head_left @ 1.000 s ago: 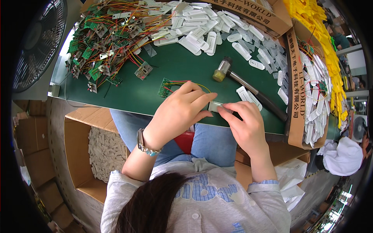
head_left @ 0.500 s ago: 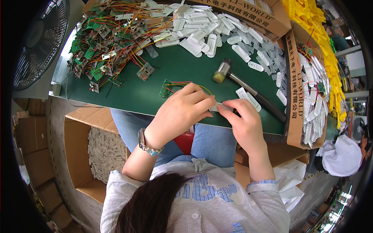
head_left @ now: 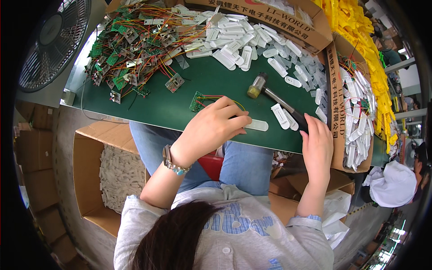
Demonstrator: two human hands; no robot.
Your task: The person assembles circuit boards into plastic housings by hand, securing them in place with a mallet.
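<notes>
At the table's front edge my left hand [head_left: 215, 127] is closed with its fingertips on one end of a narrow white plastic strip piece [head_left: 258, 125], which lies flat. A small green circuit board [head_left: 196, 101] with red and yellow wires lies just beyond that hand, the wires running under its fingers. To the right, my right hand [head_left: 318, 146] is closed around the dark handle end of a hammer [head_left: 288, 105]. The hammer rests on the table, its yellowish head [head_left: 256, 86] pointing away from me. Two white plastic covers [head_left: 282, 117] lie beside its handle.
A tangled heap of wired circuit boards [head_left: 130, 54] fills the back left, beside piled white plastic covers [head_left: 236, 40]. Cardboard boxes [head_left: 335, 90] border the right and back. A fan [head_left: 51, 40] stands left; an open carton of pale pieces [head_left: 121, 175] sits below the table.
My right hand has left the white strip and moved right onto the hammer's handle, uncovering the strip. My left hand stays at the strip. The whole view has shifted slightly.
</notes>
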